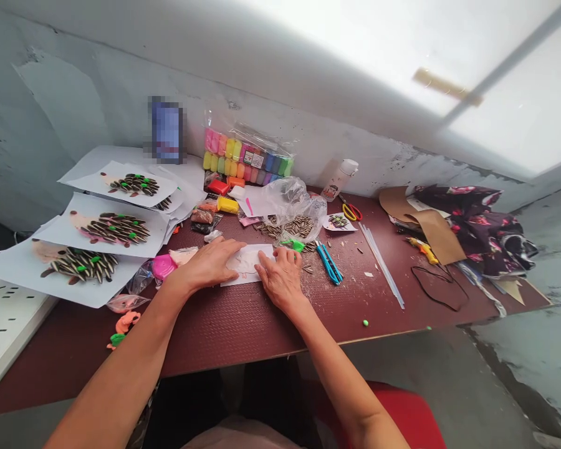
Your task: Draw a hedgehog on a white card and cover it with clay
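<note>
A small white paper card (247, 267) with a faint drawing on it lies on the dark red table. My left hand (211, 262) rests on the card's left edge, its fingers apart. On the card's right edge lies my right hand (281, 274), with fingers bent and slightly spread. Close beyond the right hand are a green clay piece (295, 245) and a pile of striped sunflower seeds (303, 226). A blue cutter (328, 263) lies to the right of that hand.
Paper sheets with seed hedgehogs (56, 218) are stacked at left. Behind are a pack of coloured clay (247, 156) and a white bottle (340, 179). Scissors (351, 211), glue sticks (381, 265) and a glue gun (423, 251) lie to the right.
</note>
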The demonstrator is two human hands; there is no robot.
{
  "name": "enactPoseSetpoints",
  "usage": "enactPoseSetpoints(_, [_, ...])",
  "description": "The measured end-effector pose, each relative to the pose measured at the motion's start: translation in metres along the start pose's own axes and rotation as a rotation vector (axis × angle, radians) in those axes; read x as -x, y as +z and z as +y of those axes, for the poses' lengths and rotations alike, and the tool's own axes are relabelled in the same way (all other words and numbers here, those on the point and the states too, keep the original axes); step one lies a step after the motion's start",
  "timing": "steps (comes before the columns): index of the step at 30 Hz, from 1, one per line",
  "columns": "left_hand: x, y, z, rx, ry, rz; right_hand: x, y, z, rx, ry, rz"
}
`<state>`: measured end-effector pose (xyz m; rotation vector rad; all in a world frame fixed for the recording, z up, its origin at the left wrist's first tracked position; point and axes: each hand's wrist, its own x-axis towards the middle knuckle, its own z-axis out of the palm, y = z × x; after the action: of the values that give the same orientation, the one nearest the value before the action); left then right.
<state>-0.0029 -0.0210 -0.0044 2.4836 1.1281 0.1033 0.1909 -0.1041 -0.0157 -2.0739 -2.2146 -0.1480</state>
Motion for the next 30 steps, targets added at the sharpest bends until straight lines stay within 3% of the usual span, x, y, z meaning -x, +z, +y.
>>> enactPoseSetpoints(14, [0.0, 0.003, -0.001, 0.006, -0.007, 0.01, 0.003, -0.001, -0.002, -0.016, 0.04, -0.035])
enactPoseSetpoints(22, [-0.001, 0.004, -0.002, -0.004, 0.011, 0.018, 0.021, 0.001, 0.006, -0.024, 0.105, 0.055])
enactPoseSetpoints(30, [-0.002, 0.005, -0.005, 0.0, 0.026, 0.017, 0.018, -0.002, -0.004, -0.006, 0.017, 0.02])
